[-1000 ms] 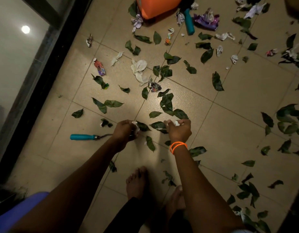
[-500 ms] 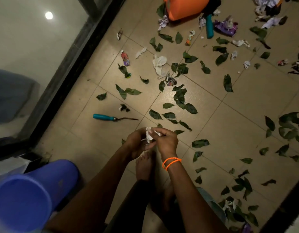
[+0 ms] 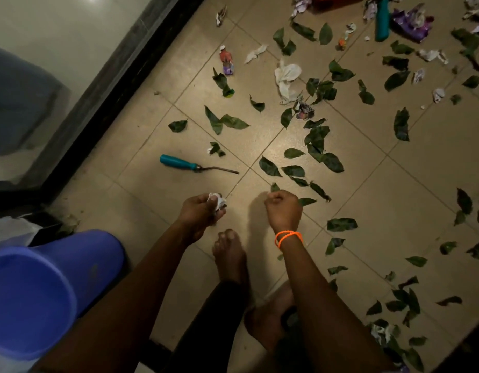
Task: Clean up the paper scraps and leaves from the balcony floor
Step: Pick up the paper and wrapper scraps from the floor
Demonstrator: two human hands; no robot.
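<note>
My left hand (image 3: 200, 208) is closed around a crumpled wad of white paper scraps (image 3: 218, 201), held a little above the tiled floor. My right hand (image 3: 282, 210), with orange bands at the wrist, is a closed fist beside it; nothing shows in it. Green leaves (image 3: 317, 138) lie scattered over the tiles ahead and to the right. More paper scraps lie further off, among them a large white piece (image 3: 286, 76). A blue bucket (image 3: 41, 292) stands at the lower left, its mouth facing me.
A teal-handled tool (image 3: 191, 165) lies on the floor ahead of my left hand. A dark door frame (image 3: 117, 84) with glass runs along the left. My bare feet (image 3: 230, 254) are below my hands. An orange container (image 3: 335, 0) and a teal handle (image 3: 382, 20) sit at the top.
My hands, together on the paper half a second ago, have separated. The paper wad stays in my left hand. The view has swung left, showing more of the blue bucket.
</note>
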